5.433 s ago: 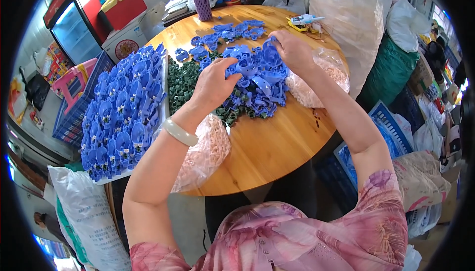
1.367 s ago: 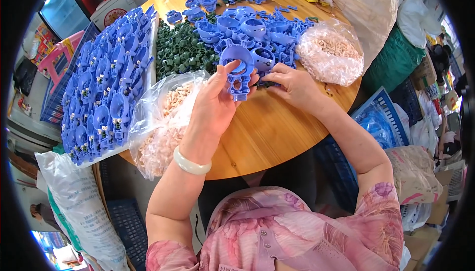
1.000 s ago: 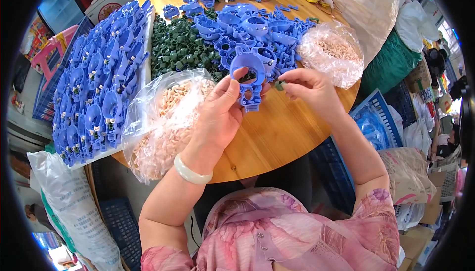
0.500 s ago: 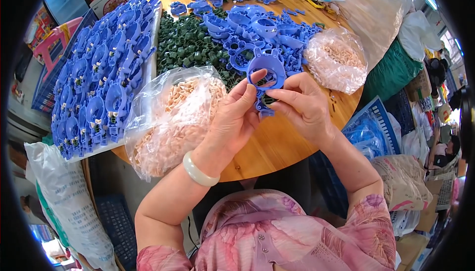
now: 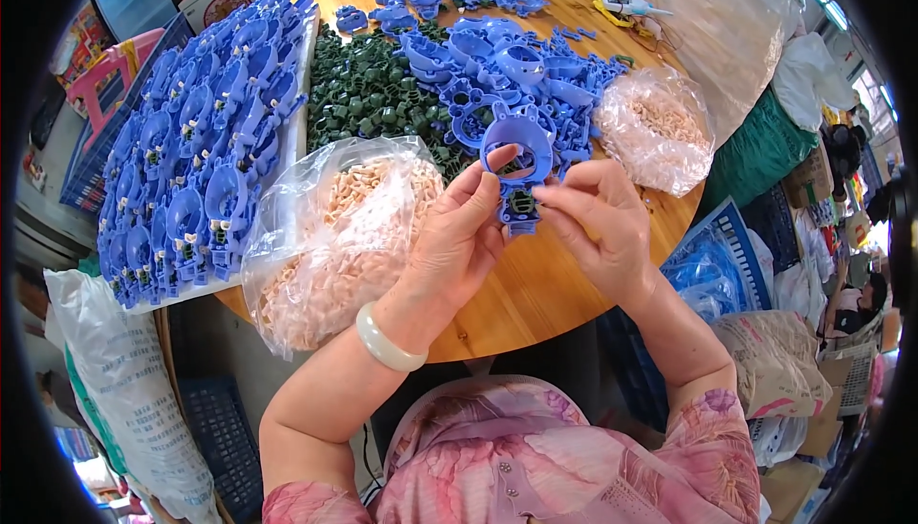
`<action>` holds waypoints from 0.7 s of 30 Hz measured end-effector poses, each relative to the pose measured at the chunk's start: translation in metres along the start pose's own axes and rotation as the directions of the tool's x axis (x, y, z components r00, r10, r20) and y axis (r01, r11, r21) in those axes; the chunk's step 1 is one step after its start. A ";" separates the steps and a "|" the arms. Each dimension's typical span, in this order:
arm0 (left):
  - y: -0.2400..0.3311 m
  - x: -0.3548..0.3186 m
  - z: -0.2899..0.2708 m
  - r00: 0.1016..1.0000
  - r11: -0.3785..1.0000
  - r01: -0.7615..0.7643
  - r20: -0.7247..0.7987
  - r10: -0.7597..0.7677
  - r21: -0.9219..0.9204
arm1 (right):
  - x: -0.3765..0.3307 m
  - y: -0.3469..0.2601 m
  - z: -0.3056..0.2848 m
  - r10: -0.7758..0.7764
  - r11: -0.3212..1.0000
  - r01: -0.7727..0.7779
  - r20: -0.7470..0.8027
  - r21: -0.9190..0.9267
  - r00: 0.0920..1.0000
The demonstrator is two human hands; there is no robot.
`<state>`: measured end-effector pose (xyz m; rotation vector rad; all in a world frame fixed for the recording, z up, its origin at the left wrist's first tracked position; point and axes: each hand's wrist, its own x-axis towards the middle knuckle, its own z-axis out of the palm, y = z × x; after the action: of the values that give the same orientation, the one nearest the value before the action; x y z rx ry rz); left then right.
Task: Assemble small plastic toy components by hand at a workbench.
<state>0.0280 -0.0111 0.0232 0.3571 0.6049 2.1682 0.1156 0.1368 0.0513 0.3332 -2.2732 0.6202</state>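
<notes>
My left hand (image 5: 459,228) grips a blue plastic part (image 5: 537,141) with a round ring on top and a narrower lower section. A finger pokes through the ring, and the thumb presses its near side. In the lower section sits a small dark green piece (image 5: 521,201). My right hand (image 5: 601,223) is closed in a pinch, its fingertips at the right side of that lower section. Whatever is between those fingertips is too small to make out. Behind the part lies a heap of similar blue parts (image 5: 478,51), beside a pile of dark green pieces (image 5: 368,84).
A clear bag (image 5: 316,266) of small peach-coloured pieces lies left of my hands, a second bag (image 5: 660,127) to the right. Rows of blue parts fill a board (image 5: 304,94) at the left. A pale-blue tool (image 5: 631,6) with a pointed tip rests on the wooden table (image 5: 507,323).
My right hand has drawn back slightly to the right, uncovering the green piece in the lower section. The left hand still holds the blue part, in nearly the same place.
</notes>
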 end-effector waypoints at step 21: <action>0.003 -0.001 0.007 0.999 1.000 0.005 0.043 -0.005 -0.013 | 0.007 -0.010 -0.004 -0.089 0.975 0.116 0.145 -0.191 0.986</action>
<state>0.0297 -0.0114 0.0312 0.3934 0.5669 2.1533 0.1178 0.1298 0.0620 0.4014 -2.4062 0.3217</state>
